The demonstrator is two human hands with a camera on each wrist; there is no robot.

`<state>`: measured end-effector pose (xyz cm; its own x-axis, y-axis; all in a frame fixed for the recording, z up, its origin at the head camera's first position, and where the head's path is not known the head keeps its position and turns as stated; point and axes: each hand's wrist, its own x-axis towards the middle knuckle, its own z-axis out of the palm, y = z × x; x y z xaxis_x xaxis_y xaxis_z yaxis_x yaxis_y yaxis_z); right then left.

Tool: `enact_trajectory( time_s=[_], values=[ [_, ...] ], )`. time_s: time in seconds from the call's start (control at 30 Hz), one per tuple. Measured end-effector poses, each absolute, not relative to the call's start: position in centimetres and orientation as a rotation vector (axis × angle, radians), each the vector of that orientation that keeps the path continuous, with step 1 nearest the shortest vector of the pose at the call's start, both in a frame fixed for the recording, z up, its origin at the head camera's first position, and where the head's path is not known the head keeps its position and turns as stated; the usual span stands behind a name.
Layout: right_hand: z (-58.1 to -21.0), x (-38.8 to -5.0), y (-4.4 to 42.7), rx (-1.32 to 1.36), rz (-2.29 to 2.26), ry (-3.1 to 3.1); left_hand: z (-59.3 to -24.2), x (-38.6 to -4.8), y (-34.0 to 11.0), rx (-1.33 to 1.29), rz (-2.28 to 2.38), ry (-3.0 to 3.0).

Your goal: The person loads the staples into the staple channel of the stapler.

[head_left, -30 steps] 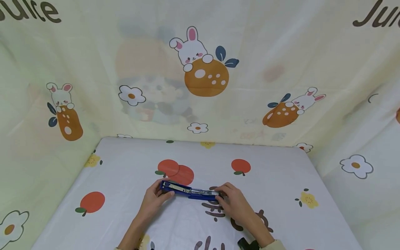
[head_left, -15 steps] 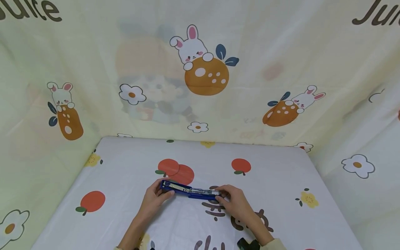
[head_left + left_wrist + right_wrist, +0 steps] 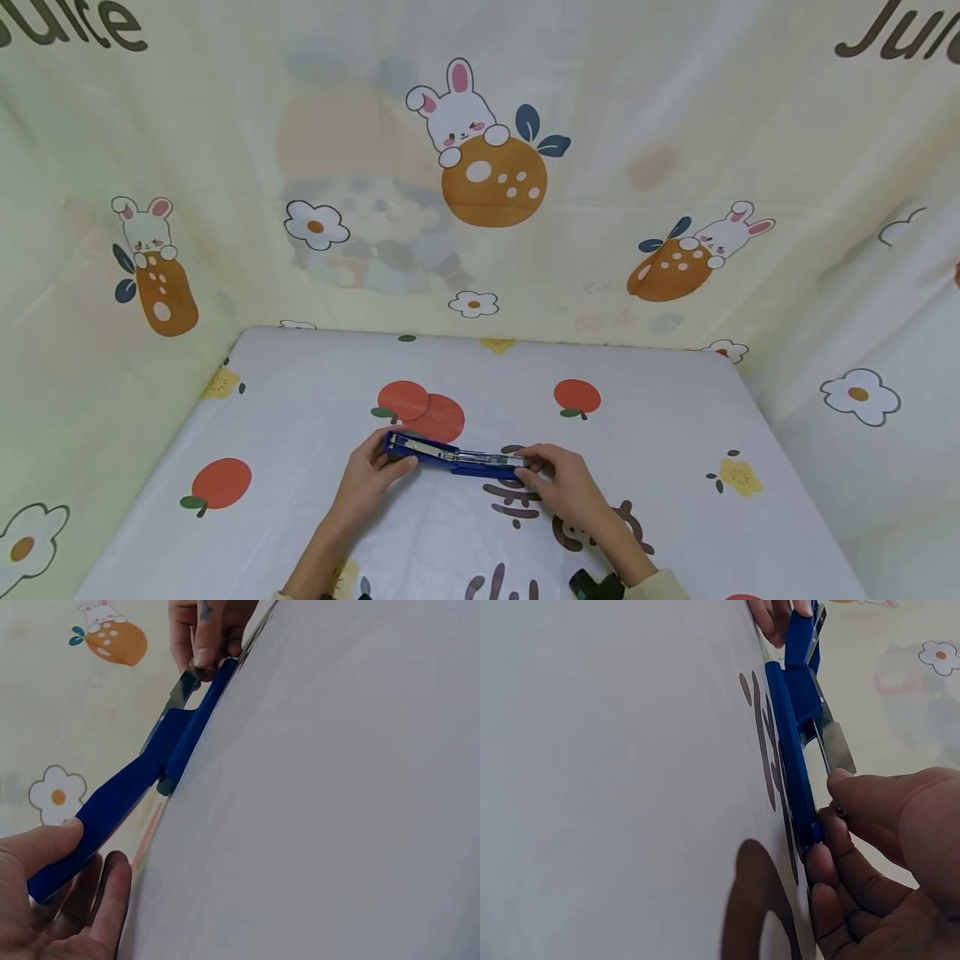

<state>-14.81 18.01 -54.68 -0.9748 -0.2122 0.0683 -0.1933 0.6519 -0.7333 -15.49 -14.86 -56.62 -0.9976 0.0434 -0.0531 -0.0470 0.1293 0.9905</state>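
Your left hand (image 3: 372, 479) pinches the far end of the blue stapler (image 3: 453, 458), at its nine o'clock side; the thumb lies on one face of the lid (image 3: 112, 802) and the fingers curl behind it, parted by little more than the lid itself. Your right hand (image 3: 558, 483) holds the other end, between three and four o'clock, its thumb against the tip of the metal magazine (image 3: 838, 746) and its fingers bent at the end of the blue base (image 3: 791, 750), so that both parts sit in the one grip.

Between your hands the stapler is spread nearly into one line: from the hinge, the lid points between nine and ten o'clock, tilted up slightly, and the base points just past three. The base runs close along the white tablecloth (image 3: 637, 425); you cannot tell here whether it touches.

Around the stapler, a pair of overlapping printed red fruits (image 3: 420, 412) shows at eleven o'clock, just beyond it, and a single red fruit (image 3: 577, 397) at two. Another printed fruit (image 3: 221, 483) lies well apart at nine, and a yellow flower print (image 3: 741, 477) at three, beyond your right hand. At four, a black device (image 3: 596, 586) sits by your right sleeve (image 3: 656, 587). Straight up at twelve, a rabbit print (image 3: 491, 158) marks the pale curtain (image 3: 600, 92).
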Motion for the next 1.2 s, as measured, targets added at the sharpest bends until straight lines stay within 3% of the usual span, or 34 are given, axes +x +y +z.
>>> enact_trajectory(
  time_s=[1.2],
  values=[
    [-54.4, -15.4, 18.4, -0.368, -1.248, 2.821, -55.5, -15.9, -14.9, -0.090, 2.010, 2.188]
  ],
)
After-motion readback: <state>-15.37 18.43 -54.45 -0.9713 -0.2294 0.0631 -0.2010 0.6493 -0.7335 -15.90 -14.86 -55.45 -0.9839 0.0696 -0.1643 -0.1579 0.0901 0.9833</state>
